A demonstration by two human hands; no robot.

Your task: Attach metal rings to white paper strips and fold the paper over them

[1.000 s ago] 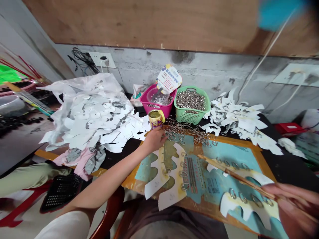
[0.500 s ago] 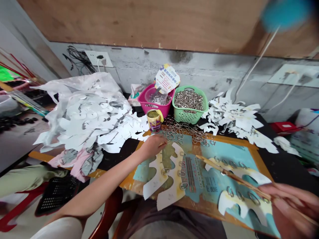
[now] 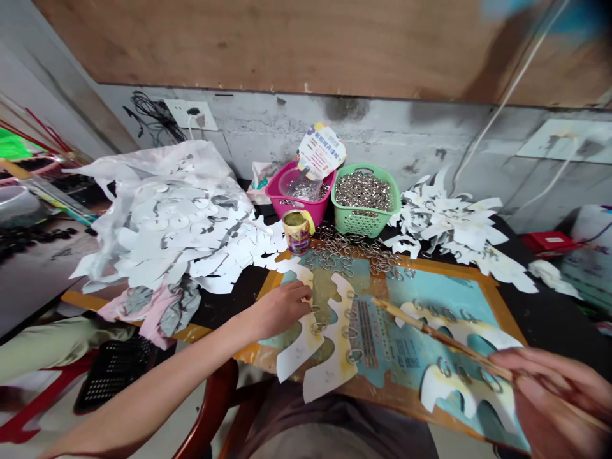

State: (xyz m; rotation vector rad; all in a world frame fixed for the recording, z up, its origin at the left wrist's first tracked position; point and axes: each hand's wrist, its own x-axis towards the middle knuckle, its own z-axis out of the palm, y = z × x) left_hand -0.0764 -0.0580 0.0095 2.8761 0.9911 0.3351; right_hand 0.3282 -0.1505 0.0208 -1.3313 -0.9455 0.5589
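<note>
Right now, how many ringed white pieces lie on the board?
4: left piece, by the left hand; second piece beside it; upper right piece, behind the stick; lower right piece. More may be hidden.

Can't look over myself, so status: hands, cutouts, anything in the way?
Left hand at leftmost cutout on board, grip unclear. Right hand holding wooden stick. Loose rings before green basket; seemingly nothing blocking.

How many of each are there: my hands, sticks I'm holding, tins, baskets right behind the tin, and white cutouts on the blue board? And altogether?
Hands: 2 (left hand, right hand)
Held stick: 1
Tin: 1
Baskets: 2 (pink basket, green basket)
White cutouts on the blue board: 4
Total: 10
</note>
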